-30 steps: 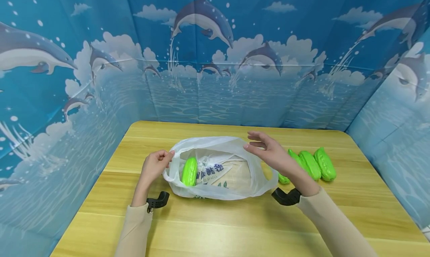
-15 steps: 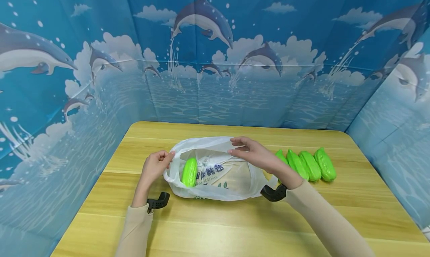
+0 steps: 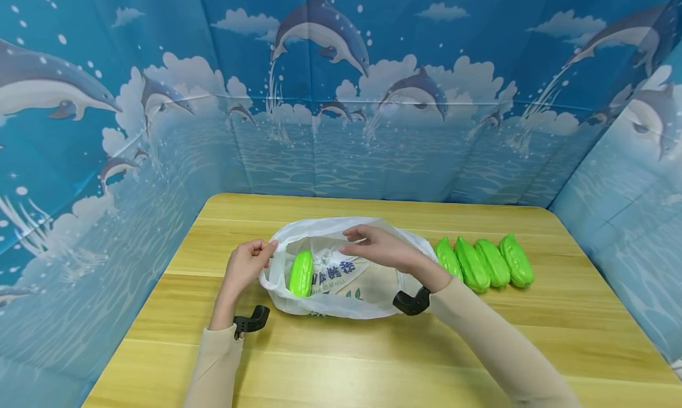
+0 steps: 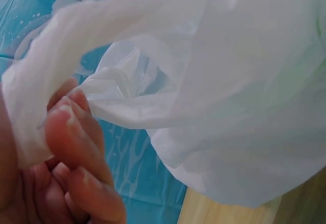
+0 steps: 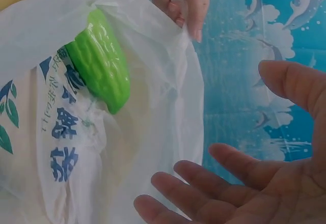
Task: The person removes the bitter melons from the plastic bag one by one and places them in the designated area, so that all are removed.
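Note:
A white plastic bag point(image 3: 341, 308) lies on the table with its mouth spread, and printed blue characters show inside. My left hand point(image 3: 248, 264) pinches its left handle; in the left wrist view the fingers curl round the white handle strip point(image 4: 66, 35). One glossy, ridged green bitter melon point(image 3: 301, 273) rests inside the bag at the left, seen close in the right wrist view as a bitter melon point(image 5: 102, 63). Over the bag's mouth, right of that melon, hovers my right hand point(image 3: 379, 247). Its fingers are spread and hold nothing.
Several more bitter melons point(image 3: 492, 263) lie side by side on the wooden table point(image 3: 341, 360), right of the bag. A blue dolphin-print curtain point(image 3: 341, 153) hangs round the table. Black camera mounts point(image 3: 251, 320) stick out from both wrists.
My right hand has moved left, from the bag's right rim to over its mouth, uncovering the melons on the right. My left hand has kept its hold on the handle.

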`<action>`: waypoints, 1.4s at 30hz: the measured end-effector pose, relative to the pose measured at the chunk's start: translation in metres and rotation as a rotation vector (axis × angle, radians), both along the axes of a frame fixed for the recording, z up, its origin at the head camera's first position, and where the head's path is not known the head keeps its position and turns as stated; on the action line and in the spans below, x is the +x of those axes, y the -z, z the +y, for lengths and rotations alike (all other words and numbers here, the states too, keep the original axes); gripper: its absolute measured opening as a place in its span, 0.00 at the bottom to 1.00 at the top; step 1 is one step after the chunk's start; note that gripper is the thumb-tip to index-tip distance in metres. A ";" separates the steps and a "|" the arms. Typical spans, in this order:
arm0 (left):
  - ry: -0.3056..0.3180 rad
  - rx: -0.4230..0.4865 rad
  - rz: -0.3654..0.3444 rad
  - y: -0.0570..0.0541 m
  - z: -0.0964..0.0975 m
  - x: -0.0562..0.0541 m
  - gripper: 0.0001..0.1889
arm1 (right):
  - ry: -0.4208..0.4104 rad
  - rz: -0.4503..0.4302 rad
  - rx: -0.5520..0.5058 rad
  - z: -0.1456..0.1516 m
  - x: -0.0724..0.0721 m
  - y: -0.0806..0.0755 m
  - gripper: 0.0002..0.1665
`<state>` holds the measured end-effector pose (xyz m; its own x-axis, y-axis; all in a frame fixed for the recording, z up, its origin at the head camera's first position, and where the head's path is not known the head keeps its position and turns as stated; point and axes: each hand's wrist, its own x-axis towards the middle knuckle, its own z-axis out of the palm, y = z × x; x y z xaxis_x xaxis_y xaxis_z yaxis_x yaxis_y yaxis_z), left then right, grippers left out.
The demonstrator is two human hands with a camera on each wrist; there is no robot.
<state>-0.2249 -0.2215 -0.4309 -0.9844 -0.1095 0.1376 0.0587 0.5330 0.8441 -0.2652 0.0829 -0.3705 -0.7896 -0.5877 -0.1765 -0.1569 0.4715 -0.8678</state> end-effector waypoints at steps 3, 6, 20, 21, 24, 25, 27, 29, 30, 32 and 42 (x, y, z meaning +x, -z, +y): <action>-0.004 -0.001 -0.005 0.000 0.000 0.000 0.22 | -0.015 -0.020 0.008 -0.007 -0.002 0.004 0.38; -0.005 0.002 -0.006 0.001 0.000 0.000 0.22 | -0.035 -0.034 0.021 -0.013 -0.003 0.007 0.38; 0.000 0.008 -0.005 0.000 -0.001 0.001 0.23 | -0.054 -0.032 0.074 -0.036 -0.013 0.018 0.36; 0.001 0.008 -0.006 0.001 -0.001 0.001 0.23 | -0.052 -0.038 0.078 -0.038 -0.014 0.020 0.36; 0.002 0.006 -0.008 0.001 -0.001 0.000 0.23 | -0.042 -0.047 0.091 -0.043 -0.015 0.023 0.36; 0.002 0.005 -0.007 0.001 -0.001 0.000 0.23 | -0.041 -0.050 0.093 -0.045 -0.015 0.024 0.36; 0.004 0.004 -0.005 0.000 0.000 0.000 0.23 | -0.041 -0.047 0.100 -0.048 -0.017 0.026 0.37; 0.007 0.004 0.000 0.000 0.000 0.000 0.23 | -0.044 -0.041 0.109 -0.052 -0.018 0.028 0.38; 0.009 0.004 0.002 0.000 0.000 0.000 0.23 | -0.046 -0.046 0.108 -0.053 -0.019 0.030 0.38; 0.011 0.004 0.005 -0.001 0.000 0.000 0.23 | -0.048 -0.063 0.115 -0.057 -0.020 0.033 0.40; 0.024 0.011 0.011 0.000 -0.001 0.000 0.23 | -0.041 -0.084 0.108 -0.075 -0.023 0.052 0.44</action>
<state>-0.2252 -0.2222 -0.4313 -0.9852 -0.0876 0.1471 0.0803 0.5223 0.8490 -0.2886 0.0079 -0.4227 -0.7452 -0.5931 -0.3048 -0.1073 0.5578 -0.8230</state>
